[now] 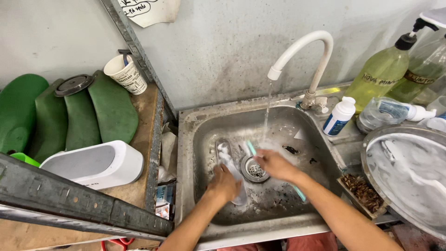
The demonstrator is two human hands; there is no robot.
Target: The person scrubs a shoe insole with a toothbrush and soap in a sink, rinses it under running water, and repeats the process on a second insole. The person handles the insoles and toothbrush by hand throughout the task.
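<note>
My left hand (224, 185) grips soapy insole (231, 168) flat in sink (186, 153); right hand (275, 165) holds toothbrush (251, 148) at 3 o'clock, under faucet (304, 51) stream for rinsing.

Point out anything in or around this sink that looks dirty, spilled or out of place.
Dark debris bits lie on the sink floor right of the drain, and its walls look grimy. Foam covers the white object under the left hand. Nothing looks broken.

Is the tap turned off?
No, a thin stream of water runs from the white tap down toward the right hand in the sink.
</note>
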